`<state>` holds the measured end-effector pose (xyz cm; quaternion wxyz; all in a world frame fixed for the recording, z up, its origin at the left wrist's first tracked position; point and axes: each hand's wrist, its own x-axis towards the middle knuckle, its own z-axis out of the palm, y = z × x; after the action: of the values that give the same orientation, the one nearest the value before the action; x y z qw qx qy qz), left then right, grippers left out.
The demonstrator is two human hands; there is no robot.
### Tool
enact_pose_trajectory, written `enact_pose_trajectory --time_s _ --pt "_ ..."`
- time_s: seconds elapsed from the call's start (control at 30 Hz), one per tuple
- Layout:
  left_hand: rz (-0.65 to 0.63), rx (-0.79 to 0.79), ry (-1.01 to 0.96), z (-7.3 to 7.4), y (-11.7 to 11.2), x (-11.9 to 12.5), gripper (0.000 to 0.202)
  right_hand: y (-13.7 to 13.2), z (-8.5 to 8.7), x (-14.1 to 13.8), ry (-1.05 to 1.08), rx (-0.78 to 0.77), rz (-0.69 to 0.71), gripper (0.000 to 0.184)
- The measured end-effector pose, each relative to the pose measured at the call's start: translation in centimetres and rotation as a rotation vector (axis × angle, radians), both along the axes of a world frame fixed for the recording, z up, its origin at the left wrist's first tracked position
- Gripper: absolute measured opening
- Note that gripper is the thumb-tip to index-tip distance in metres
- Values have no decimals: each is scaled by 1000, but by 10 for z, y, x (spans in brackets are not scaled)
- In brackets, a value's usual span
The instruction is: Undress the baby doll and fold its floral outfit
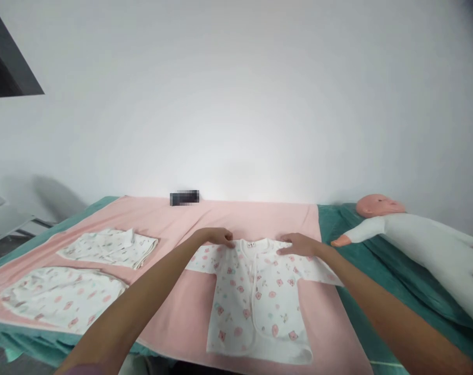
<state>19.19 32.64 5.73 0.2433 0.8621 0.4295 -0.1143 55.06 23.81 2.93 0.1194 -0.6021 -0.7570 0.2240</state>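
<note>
A white long-sleeved baby shirt (pixel 267 307) with pink and red prints lies spread flat, front side up, its neckline away from me. My left hand (pixel 219 236) is closed on the shirt's left shoulder, thumb and fingers curled together at the seam. At the opposite shoulder, my right hand (pixel 298 244) grips the cloth, thumb on the front and fingers along the top edge. Part of each sleeve is covered by my hands and forearms.
Two folded printed white garments (pixel 109 247) (pixel 64 296) lie to the left on a pink cloth (pixel 181 312). A teal cover (pixel 361 271) is underneath. On the right lies a white-clothed baby doll (pixel 416 239). A blurred dark object (pixel 184 197) sits by the wall.
</note>
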Motion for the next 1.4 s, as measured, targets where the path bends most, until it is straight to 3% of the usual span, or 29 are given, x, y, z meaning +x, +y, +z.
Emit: enact_pose_trajectory --time_s 0.1,0.17,0.27,0.33,0.43,0.53,0.63,0.73,0.87,1.0,1.23,1.4 --pt "38 108 -44 -8 -5 4 32 4 -1 -1 -38 0 -18 41" --pt "67 227 -96 -16 -20 8 27 -12 -5 -12 -68 64 -79 33" --pt "87 408 -207 -25 -53 15 27 -69 -10 -43 -71 245 -174 30" --pt "28 481 -312 -29 -74 24 29 -122 -11 -65 40 322 -61 26" --pt "-56 441 -376 -34 -92 48 36 -190 -11 -83 126 177 124 22" --pt "-9 324 -266 -38 -88 78 45 -222 -12 -78 120 60 185 17" --pt "-12 249 -169 -40 -73 101 41 -226 -9 -62 74 -8 215 10" --pt "-57 215 -114 -38 -66 106 37 -230 -7 -47 12 -5 262 15" --pt "-112 259 -128 -34 -74 89 33 -243 -20 -32 -27 121 255 15" --pt "-242 249 -121 -27 -74 69 16 -245 -34 -31 -20 294 216 43" --pt "-343 149 18 -17 -46 76 24 -229 -16 -39 64 52 245 12" --pt "-327 113 24 -8 -48 73 19 -236 -6 -37 115 132 233 14"
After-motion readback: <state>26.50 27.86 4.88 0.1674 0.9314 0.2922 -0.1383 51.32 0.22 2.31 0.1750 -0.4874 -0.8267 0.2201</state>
